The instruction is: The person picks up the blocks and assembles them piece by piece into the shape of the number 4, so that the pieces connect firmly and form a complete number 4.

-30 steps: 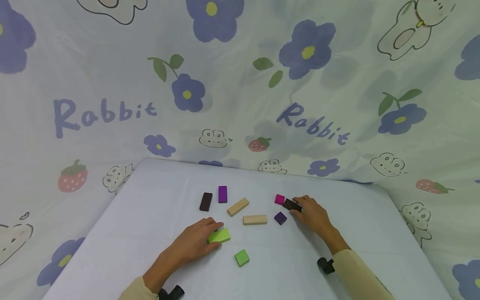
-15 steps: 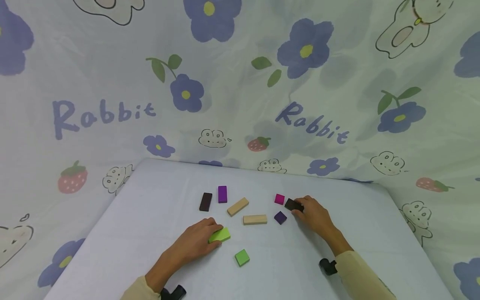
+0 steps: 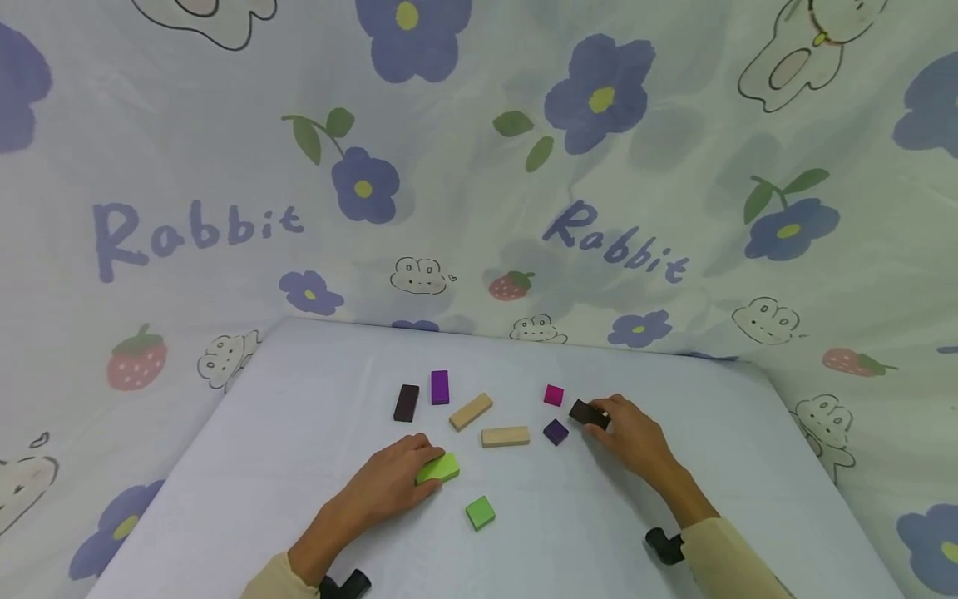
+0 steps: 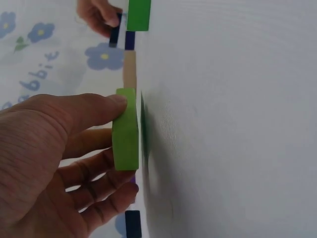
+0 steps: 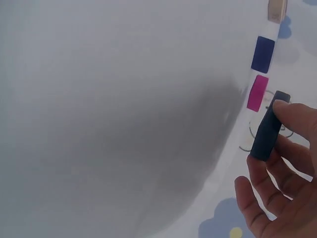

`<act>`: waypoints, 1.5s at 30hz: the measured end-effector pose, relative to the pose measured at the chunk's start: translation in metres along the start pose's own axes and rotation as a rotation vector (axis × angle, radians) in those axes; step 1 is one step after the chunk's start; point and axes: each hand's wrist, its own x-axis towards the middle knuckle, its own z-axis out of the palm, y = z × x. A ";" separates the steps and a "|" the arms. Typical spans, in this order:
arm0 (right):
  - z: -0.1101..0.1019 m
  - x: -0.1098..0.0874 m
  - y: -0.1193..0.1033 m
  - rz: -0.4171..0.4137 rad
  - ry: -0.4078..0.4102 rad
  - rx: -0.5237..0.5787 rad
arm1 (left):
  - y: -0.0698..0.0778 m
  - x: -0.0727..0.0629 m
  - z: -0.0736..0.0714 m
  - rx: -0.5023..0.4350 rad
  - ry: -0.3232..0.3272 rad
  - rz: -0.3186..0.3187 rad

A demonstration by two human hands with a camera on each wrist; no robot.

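My left hand (image 3: 389,478) pinches a lime green rectangular block (image 3: 440,468) between thumb and fingers. In the left wrist view that block (image 4: 126,134) is held slightly off the white surface, with a shadow beside it. On the right, my right hand (image 3: 636,437) grips a black rectangular block (image 3: 588,413) by one end. The right wrist view shows the thumb on this dark block (image 5: 270,129), which is raised and apart from the magenta cube (image 3: 553,395). A dark purple cube (image 3: 555,432) lies just left of the right hand.
Two bare wooden blocks, one angled (image 3: 471,412) and one level (image 3: 505,437), lie mid-table. Behind are a dark brown block (image 3: 407,403) and a purple block (image 3: 440,388). A green block (image 3: 481,512) sits in front. A patterned curtain (image 3: 449,166) backs the white table (image 3: 299,399).
My right hand has drawn the black block rightward and slightly nearer, opening a gap from the magenta cube. The left hand keeps its grip on the lime block, almost still. The head view shifted slightly.
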 end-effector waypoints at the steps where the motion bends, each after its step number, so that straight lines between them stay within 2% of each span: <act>1: 0.000 -0.002 -0.001 -0.002 0.000 0.003 | 0.000 0.000 0.000 0.000 0.000 0.000; 11: -0.002 -0.018 -0.017 0.017 -0.021 0.025 | 0.004 0.007 0.001 -0.012 -0.010 0.004; 22: 0.000 -0.032 -0.045 0.033 -0.083 0.043 | 0.014 0.020 0.003 -0.059 -0.012 0.064; 31: 0.004 -0.039 -0.055 0.011 -0.114 0.071 | 0.022 0.031 0.006 -0.082 -0.024 0.101; 45: 0.013 -0.050 -0.064 -0.021 -0.153 0.063 | 0.039 0.058 0.010 -0.077 -0.110 0.099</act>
